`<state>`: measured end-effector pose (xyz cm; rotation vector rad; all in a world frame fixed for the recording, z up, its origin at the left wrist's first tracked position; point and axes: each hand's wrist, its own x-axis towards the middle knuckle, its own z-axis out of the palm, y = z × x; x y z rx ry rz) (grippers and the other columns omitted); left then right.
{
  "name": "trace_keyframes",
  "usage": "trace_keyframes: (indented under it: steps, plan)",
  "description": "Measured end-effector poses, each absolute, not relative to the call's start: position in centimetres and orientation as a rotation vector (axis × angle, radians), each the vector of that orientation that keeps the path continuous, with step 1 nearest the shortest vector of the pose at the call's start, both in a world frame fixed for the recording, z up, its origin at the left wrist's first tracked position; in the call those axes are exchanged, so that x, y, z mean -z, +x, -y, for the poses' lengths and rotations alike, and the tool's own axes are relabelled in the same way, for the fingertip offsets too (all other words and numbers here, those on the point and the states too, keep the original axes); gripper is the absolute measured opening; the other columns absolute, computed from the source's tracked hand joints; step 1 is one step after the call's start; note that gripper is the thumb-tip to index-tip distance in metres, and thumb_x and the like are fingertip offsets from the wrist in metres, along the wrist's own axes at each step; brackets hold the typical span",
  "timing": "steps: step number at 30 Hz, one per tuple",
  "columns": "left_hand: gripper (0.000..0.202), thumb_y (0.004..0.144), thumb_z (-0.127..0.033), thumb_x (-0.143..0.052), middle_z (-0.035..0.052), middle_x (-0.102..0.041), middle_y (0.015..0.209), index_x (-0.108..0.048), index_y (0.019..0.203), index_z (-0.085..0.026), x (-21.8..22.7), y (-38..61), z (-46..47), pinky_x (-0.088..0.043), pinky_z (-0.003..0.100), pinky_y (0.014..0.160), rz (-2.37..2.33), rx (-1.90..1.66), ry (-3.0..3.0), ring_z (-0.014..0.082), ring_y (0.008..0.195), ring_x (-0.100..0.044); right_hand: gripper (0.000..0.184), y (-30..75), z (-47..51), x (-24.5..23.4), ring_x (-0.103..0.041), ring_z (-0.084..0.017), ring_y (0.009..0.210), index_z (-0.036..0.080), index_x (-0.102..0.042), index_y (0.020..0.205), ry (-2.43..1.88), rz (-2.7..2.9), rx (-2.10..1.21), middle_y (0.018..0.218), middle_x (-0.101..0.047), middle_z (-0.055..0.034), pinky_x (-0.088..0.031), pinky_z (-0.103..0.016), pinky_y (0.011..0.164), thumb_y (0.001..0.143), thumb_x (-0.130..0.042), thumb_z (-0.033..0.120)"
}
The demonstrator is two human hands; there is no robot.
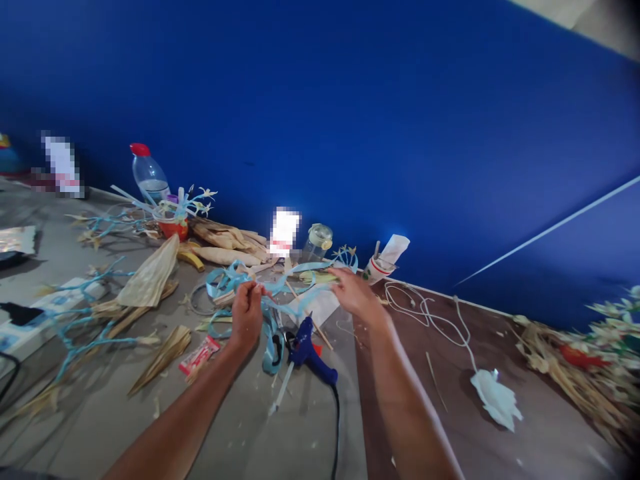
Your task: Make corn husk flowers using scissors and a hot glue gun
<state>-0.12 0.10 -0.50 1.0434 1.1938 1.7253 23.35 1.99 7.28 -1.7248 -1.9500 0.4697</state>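
Note:
A light-blue ribbon (304, 301) stretches between my two hands above the table. My left hand (247, 315) is closed in a pinch at the ribbon's left end. On the other side, the fingers of my right hand (354, 293) are closed on the ribbon, with the fingertips partly hidden. Loops of the same ribbon lie behind and below my left hand. A dark-blue glue gun (311, 353) rests on the table between my forearms, its clear glue stick poking out toward me. Behind it lies a white sheet (320, 308).
Dried corn husks (225, 243), a red-capped bottle (149, 175), a red cup (173, 227) of blue stems and a lidded jar (319, 241) stand along the blue wall. Blue-wrapped branches (75, 347) and a power strip (43, 327) lie left. A white cable (440, 320) runs right.

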Motion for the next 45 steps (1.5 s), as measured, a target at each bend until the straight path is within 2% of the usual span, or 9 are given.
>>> trace_keyframes:
  steps: [3,13,19,24,28,32,36,40,45]
  plan:
    - [0.023,0.086,-0.042,-0.052,-0.0032,-0.054,0.067,-0.049,0.080,-0.020,0.4,0.0,0.2,-0.043,0.025,0.054,-1.206,-1.682,1.115,0.0112,0.055,-0.052,0.023,18.8,-1.8,-6.9,-0.065,-0.020,0.087,0.021,-0.071,0.098,-1.672,1.947,-0.588,0.095,-0.072,-0.0063,-0.048,-0.031,0.081,0.085,-0.053,0.024]
    - [0.020,0.088,-0.039,-0.049,-0.0050,-0.050,0.058,-0.048,0.078,-0.021,0.5,-0.7,0.0,-0.039,0.025,0.051,-1.340,-1.697,1.203,0.0114,0.050,-0.047,0.022,12.5,-4.1,-4.9,-0.064,-0.016,0.089,0.017,-0.071,0.094,-1.393,2.023,-0.626,0.096,-0.072,-0.0060,-0.047,-0.027,0.083,0.089,-0.049,0.018]
    - [0.019,0.086,-0.040,-0.052,0.0019,-0.065,0.083,-0.050,0.086,-0.021,1.0,-0.8,-0.5,-0.049,0.030,0.070,-1.265,-1.769,1.163,0.0149,0.069,-0.064,0.021,13.6,-2.7,-6.3,-0.061,-0.016,0.085,0.015,-0.070,0.099,-1.337,2.049,-0.778,0.098,-0.070,-0.0082,-0.045,-0.026,0.076,0.083,-0.057,0.020]
    - [0.018,0.086,-0.039,-0.053,0.0028,-0.067,0.087,-0.051,0.085,-0.021,0.2,-0.8,-0.3,-0.050,0.031,0.071,-1.249,-1.717,1.182,0.0138,0.066,-0.065,0.025,14.0,1.5,-7.8,-0.057,-0.013,0.069,0.017,-0.072,0.076,-1.286,2.481,-0.887,0.072,-0.067,-0.0024,-0.040,-0.024,0.066,0.087,-0.054,0.032]
    - [0.018,0.088,-0.038,-0.050,0.0028,-0.068,0.087,-0.049,0.083,-0.020,-0.3,-0.5,0.2,-0.048,0.029,0.062,-1.190,-1.670,1.235,0.0107,0.053,-0.060,0.050,12.1,5.4,-7.1,-0.059,-0.030,0.088,0.011,-0.073,0.074,-1.490,2.795,-0.359,0.077,-0.069,-0.0152,-0.040,-0.040,0.080,0.081,-0.056,0.057]
    - [0.017,0.088,-0.037,-0.050,0.0005,-0.066,0.076,-0.048,0.085,-0.021,0.0,-0.5,0.1,-0.047,0.029,0.058,-1.128,-1.690,1.271,0.0117,0.050,-0.059,0.036,10.5,7.0,-5.3,-0.060,-0.029,0.088,0.009,-0.072,0.085,-1.516,2.817,-0.278,0.086,-0.069,-0.0161,-0.040,-0.041,0.080,0.083,-0.057,0.042]
    - [0.017,0.088,-0.037,-0.051,0.0005,-0.065,0.076,-0.047,0.083,-0.021,0.2,-0.7,-0.4,-0.049,0.030,0.061,-1.150,-1.752,1.241,0.0130,0.052,-0.061,0.014,10.8,6.6,-4.7,-0.057,-0.021,0.080,0.013,-0.066,0.080,-1.490,2.513,-0.556,0.081,-0.066,-0.0090,-0.041,-0.033,0.073,0.081,-0.056,0.024]
    - [0.017,0.088,-0.037,-0.050,0.0001,-0.066,0.076,-0.047,0.082,-0.021,0.0,-0.8,-0.4,-0.050,0.030,0.061,-1.141,-1.728,1.172,0.0136,0.055,-0.063,0.021,11.8,5.8,-6.1,-0.052,-0.013,0.068,0.017,-0.059,0.071,-1.152,1.944,-1.254,0.070,-0.059,-0.0006,-0.040,-0.026,0.068,0.086,-0.052,0.031]
    - [0.017,0.088,-0.038,-0.051,0.0000,-0.065,0.079,-0.050,0.084,-0.021,0.7,-0.8,-0.5,-0.049,0.028,0.061,-1.107,-1.713,1.162,0.0127,0.059,-0.062,0.024,13.5,4.6,-10.4,-0.042,-0.011,0.053,0.020,-0.059,0.082,-0.819,1.099,-1.501,0.051,-0.038,0.0076,-0.041,-0.027,0.063,0.080,-0.061,0.044]
